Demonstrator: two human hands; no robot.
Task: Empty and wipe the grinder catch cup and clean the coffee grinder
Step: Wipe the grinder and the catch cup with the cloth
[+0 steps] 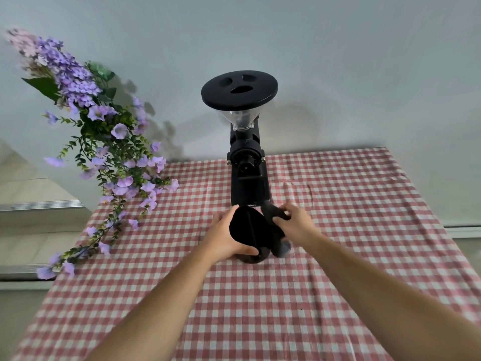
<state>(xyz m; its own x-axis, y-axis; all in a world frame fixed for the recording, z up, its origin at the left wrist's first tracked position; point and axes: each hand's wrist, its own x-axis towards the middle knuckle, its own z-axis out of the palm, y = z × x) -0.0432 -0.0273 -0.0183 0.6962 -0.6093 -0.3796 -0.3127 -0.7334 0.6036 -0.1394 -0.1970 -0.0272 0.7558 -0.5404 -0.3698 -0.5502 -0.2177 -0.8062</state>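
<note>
A black coffee grinder [247, 175] with a clear hopper and round black lid [239, 90] stands at the back of the table against the wall. Just in front of its base, my left hand [223, 235] grips a black catch cup [250, 235], tilted with its dark opening towards me. My right hand [295, 222] holds a dark grey cloth [276, 217] pressed against the cup's right rim; the cloth's loose end hangs down beside the cup. The cup's inside is too dark to make out.
A red-and-white checked tablecloth [338, 256] covers the table. A spray of purple artificial flowers [104, 152] leans over the table's left back corner. The table's left edge drops to a tiled floor and steps.
</note>
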